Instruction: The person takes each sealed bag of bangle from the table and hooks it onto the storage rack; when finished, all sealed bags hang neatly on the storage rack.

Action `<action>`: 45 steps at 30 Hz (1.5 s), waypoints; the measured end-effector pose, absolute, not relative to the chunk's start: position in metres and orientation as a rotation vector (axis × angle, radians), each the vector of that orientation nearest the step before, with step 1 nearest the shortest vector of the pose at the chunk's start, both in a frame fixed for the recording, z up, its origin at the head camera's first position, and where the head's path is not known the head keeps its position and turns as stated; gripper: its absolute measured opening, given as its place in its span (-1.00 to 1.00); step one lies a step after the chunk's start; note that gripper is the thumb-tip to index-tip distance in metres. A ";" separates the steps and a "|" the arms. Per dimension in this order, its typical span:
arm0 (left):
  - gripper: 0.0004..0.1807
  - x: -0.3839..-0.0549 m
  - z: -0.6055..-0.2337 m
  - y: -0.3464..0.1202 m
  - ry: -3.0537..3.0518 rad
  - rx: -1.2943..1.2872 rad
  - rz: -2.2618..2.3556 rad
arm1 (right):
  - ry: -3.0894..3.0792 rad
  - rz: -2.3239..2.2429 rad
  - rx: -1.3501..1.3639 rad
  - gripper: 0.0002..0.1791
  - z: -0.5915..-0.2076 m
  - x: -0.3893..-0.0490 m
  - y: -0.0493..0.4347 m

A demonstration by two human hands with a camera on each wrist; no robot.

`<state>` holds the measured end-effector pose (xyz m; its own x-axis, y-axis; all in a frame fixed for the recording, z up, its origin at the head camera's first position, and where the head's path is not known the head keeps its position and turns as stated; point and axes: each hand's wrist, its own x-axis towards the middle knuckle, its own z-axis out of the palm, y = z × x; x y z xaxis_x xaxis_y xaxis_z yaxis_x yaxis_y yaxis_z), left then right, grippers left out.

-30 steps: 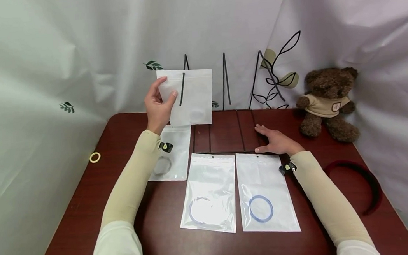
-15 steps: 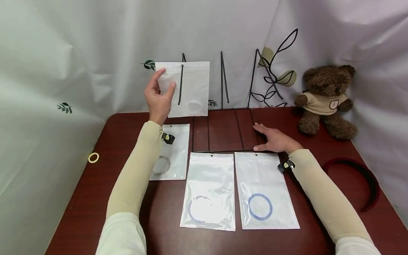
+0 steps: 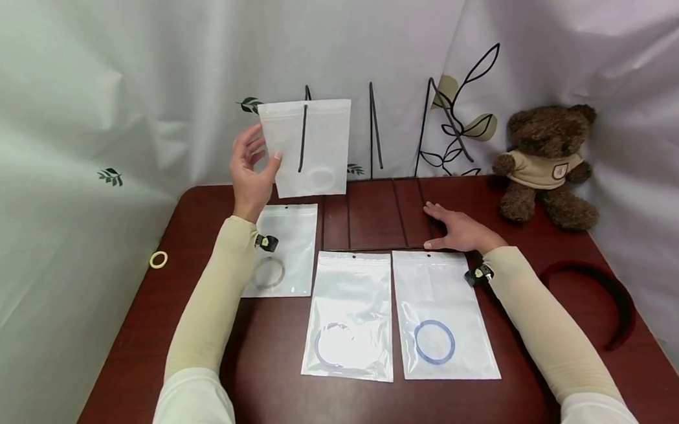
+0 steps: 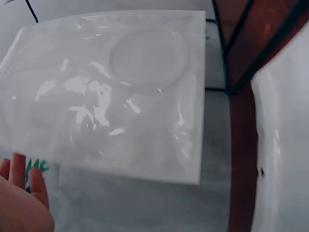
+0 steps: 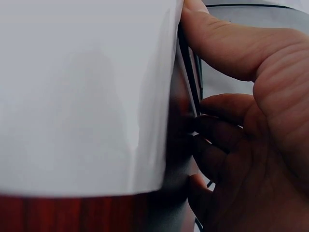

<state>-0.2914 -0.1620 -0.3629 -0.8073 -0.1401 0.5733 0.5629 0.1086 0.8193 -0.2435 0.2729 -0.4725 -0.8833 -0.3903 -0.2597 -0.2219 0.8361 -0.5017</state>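
A white zip bag (image 3: pixel 315 148) hangs by its top hole on the left prong of a black wire rack (image 3: pixel 374 132). A faint ring shape shows through it in the left wrist view. My left hand (image 3: pixel 251 175) is beside the bag's left edge, fingers loosely bent and apart from its surface. At the right end of the rack's base lies my right hand (image 3: pixel 460 230), fingers spread against the wire. Its thumb is at the top edge of a white bag (image 3: pixel 465 353) with a blue ring (image 3: pixel 434 342) inside.
Another bag (image 3: pixel 373 281) with a ring lies in the middle, and a third bag (image 3: pixel 297 240) lies partly behind my left arm. A yellow ring (image 3: pixel 158 260) sits far left. At right are a teddy bear (image 3: pixel 546 163) and a dark red headband (image 3: pixel 622 302).
The hanging bag has risen on the prong. My left hand has let go of its left edge and drawn back left and slightly down. My right hand has stayed in place.
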 end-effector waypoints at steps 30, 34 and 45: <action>0.07 -0.295 -0.461 -0.267 -3.317 -0.315 -1.027 | 2.654 -0.686 -0.450 0.16 -0.472 -0.243 0.275; 0.02 -0.291 -0.460 -0.265 -3.338 -0.332 -0.961 | 2.657 -0.682 -0.456 0.17 -0.472 -0.242 0.275; -0.09 -0.286 -0.461 -0.268 -3.232 -0.324 -1.100 | 2.661 -0.675 -0.460 0.16 -0.472 -0.242 0.273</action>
<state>-0.2860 -0.2680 -0.4609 -0.9413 0.2654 -0.2085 0.0831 0.7811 0.6189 -0.2421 0.2732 -0.4723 -0.8836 -0.3911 -0.2573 -0.2212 0.8332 -0.5068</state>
